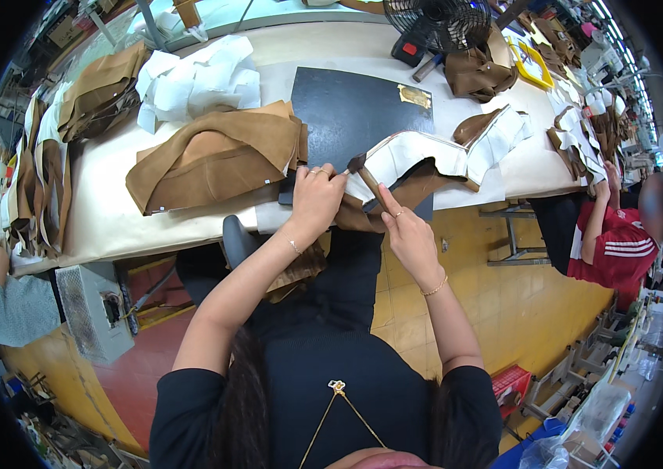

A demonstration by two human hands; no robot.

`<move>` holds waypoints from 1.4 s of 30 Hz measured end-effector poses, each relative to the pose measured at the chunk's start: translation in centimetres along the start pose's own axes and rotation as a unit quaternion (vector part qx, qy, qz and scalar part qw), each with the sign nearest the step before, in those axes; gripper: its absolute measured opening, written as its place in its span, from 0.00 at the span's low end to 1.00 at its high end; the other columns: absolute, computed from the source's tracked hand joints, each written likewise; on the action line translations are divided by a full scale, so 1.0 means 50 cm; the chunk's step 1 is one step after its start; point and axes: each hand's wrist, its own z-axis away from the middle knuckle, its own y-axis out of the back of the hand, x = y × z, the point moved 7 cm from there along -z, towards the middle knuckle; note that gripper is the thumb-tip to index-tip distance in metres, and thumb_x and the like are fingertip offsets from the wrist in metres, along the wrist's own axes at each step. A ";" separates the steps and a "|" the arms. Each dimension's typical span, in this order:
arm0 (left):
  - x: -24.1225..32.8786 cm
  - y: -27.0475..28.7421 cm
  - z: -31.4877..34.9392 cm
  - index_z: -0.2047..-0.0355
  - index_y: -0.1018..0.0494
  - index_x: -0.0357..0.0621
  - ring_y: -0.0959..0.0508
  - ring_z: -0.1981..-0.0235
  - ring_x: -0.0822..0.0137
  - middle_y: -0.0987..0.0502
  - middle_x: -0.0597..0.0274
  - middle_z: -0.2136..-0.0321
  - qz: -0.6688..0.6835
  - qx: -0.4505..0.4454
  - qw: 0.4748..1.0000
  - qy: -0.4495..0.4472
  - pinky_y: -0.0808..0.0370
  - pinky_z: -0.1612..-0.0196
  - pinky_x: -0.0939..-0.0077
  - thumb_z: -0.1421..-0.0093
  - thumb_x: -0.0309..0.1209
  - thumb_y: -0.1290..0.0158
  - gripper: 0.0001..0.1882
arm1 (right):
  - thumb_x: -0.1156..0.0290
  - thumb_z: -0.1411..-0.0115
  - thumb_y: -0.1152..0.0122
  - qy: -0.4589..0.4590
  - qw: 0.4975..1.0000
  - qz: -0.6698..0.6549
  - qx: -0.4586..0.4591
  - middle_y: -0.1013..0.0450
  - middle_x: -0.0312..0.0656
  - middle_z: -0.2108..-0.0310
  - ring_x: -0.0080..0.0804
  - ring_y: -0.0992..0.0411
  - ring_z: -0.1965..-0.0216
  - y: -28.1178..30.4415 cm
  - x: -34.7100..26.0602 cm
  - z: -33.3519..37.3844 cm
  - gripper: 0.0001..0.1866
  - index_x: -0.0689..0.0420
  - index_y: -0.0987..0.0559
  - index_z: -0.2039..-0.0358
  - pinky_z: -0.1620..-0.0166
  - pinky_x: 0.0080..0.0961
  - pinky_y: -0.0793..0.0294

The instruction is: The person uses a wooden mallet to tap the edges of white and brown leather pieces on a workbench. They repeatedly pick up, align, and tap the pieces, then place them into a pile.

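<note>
My right hand (411,241) is closed around the wooden handle of a hammer (370,183). The hammer's dark head rests at the left edge of a brown leather piece with white backing (413,155). Right beside the hammer head, my left hand (317,199) has its fingers pressed together on the edge of that leather piece. The leather lies partly over a dark flat board (347,102), with brown flaps hanging at the table's front edge. What sits under my left fingertips is hidden.
Stacked brown leather pieces (214,160) lie left of the board, with white pieces (198,82) behind. A black fan (439,23), brown leather (480,74) and a yellow tray (532,64) stand at the back right. A person in red (613,246) works at the right; another person's sleeve (15,305) shows left.
</note>
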 end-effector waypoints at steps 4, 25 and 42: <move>-0.002 0.011 0.012 0.68 0.20 0.45 0.23 0.66 0.64 0.25 0.65 0.72 0.049 0.020 0.998 0.036 0.35 0.56 0.64 0.44 0.30 0.40 0.04 | 0.67 0.32 0.47 0.022 0.994 -0.071 0.085 0.30 0.44 0.74 0.46 0.28 0.76 0.020 -0.034 0.017 0.29 0.37 0.36 0.31 0.70 0.42 0.26; 0.018 0.043 0.049 0.65 0.18 0.44 0.25 0.63 0.62 0.24 0.63 0.69 0.020 -0.030 0.998 0.043 0.36 0.54 0.64 0.42 0.31 0.40 0.07 | 0.68 0.33 0.46 0.035 0.999 -0.025 0.016 0.33 0.43 0.76 0.45 0.30 0.77 -0.038 -0.028 0.031 0.28 0.38 0.35 0.32 0.74 0.39 0.28; -0.556 0.412 0.048 0.57 0.21 0.36 0.23 0.66 0.73 0.20 0.63 0.68 0.363 0.298 0.804 0.364 0.28 0.59 0.78 0.36 0.34 0.41 0.13 | 0.75 0.33 0.49 -0.061 0.958 -0.275 0.058 0.30 0.55 0.51 0.43 0.31 0.54 -0.072 0.025 -0.151 0.34 0.53 0.44 0.28 0.45 0.33 0.34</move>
